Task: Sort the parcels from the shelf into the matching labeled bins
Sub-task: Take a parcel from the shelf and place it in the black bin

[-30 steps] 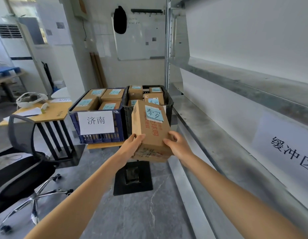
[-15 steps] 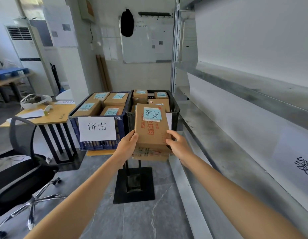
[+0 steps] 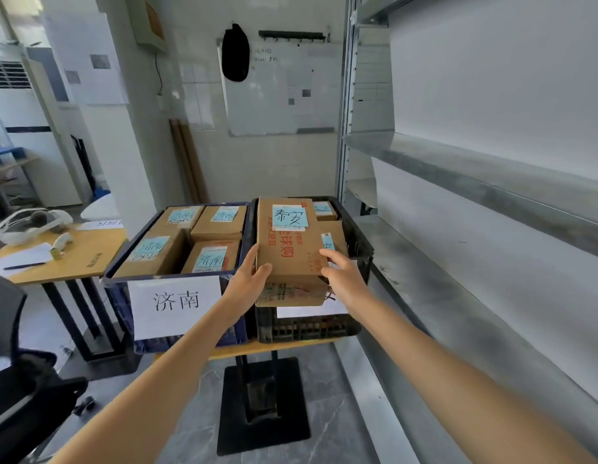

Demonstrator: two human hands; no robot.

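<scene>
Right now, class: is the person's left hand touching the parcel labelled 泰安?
Touching. The head view shows the left hand with its thumb lying along the parcel's left edge and its fingers curled against the near corner, with no gap between them.

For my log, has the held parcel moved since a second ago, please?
Yes: the parcel went forward, now over the black bin's front edge.

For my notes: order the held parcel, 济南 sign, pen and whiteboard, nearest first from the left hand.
1. Held parcel, touching the left hand.
2. 济南 sign, on the blue bin front.
3. Pen, on the left desk.
4. Whiteboard, on the back wall.
</scene>
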